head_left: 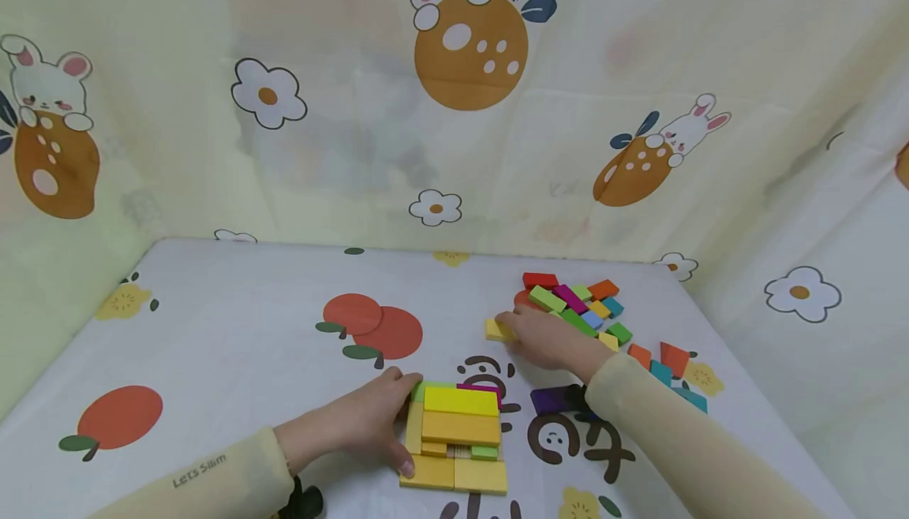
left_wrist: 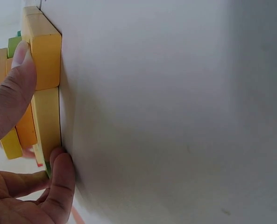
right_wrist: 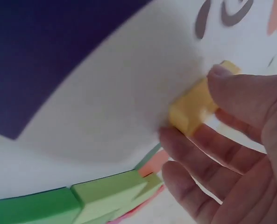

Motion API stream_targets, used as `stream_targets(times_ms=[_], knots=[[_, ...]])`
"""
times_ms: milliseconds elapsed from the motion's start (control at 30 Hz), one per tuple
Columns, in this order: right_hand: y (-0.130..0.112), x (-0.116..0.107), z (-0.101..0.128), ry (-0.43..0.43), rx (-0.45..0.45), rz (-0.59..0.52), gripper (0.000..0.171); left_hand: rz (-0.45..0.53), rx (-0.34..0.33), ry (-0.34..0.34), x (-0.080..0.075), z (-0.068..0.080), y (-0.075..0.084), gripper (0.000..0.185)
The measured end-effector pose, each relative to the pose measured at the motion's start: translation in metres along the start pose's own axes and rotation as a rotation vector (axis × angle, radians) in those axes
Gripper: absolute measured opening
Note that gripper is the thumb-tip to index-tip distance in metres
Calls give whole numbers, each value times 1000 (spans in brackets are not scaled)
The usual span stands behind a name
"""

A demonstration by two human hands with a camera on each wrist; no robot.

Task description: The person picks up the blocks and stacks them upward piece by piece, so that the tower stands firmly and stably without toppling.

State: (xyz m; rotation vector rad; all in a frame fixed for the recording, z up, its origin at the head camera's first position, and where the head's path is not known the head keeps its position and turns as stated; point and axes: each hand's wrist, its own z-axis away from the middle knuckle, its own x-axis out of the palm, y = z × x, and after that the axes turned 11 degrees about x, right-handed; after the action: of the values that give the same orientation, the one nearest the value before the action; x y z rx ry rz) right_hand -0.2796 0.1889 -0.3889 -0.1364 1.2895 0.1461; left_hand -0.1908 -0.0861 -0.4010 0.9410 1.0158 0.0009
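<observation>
At right centre of the frame, loose coloured blocks (head_left: 578, 302) crowd behind my right hand (head_left: 543, 337), which pinches a small yellow block (head_left: 497, 330). Its long axis runs left to right. Lower centre, my left hand (head_left: 369, 420) grips the block stack (head_left: 458, 436).

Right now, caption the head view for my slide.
Left hand steadies a stack of wooden blocks while the right hand pinches a small yellow block beside a loose coloured pile.

**Where the three cams sit**

Head cam looks forward and down over the whole table (head_left: 234, 330), curtain behind. Left wrist cam sits super close at table level, rolled sideways, facing the block stack (left_wrist: 42, 70), the same stack (head_left: 458, 440) that's low in the head view. Right wrist cam is just as tight on the small yellow block (right_wrist: 192, 109), also visible mid-table (head_left: 497, 330) from the head.
</observation>
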Motion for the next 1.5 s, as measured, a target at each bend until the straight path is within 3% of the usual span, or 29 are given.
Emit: stream_targets(times_ms=[133, 267, 400, 533, 833, 1000, 1200, 1300, 1500], knots=[[-9, -1, 13, -31, 30, 9, 55, 5, -3, 6, -1, 0, 1, 107], [-10, 0, 25, -47, -6, -32, 66, 2, -4, 7, -1, 1, 2, 108], [-7, 2, 31, -60, -39, -90, 56, -9, -7, 5, 0, 0, 2, 108], [-4, 5, 34, -49, 1, -90, 38, -14, -8, 4, 0, 0, 2, 109], [1, 8, 35, -3, 39, -42, 31, -6, -3, 11, 0, 2, 2, 109], [-1, 8, 35, -15, 38, -32, 41, 1, 17, 12, -1, 3, 2, 108], [0, 4, 31, -88, -82, -102, 72, 2, 4, 4, -1, 2, 2, 108], [3, 4, 27, -116, -101, -117, 68, 5, -3, 4, -1, 1, 3, 108], [6, 6, 24, -109, -35, -114, 67, 0, -1, 6, -1, 0, 2, 108]])
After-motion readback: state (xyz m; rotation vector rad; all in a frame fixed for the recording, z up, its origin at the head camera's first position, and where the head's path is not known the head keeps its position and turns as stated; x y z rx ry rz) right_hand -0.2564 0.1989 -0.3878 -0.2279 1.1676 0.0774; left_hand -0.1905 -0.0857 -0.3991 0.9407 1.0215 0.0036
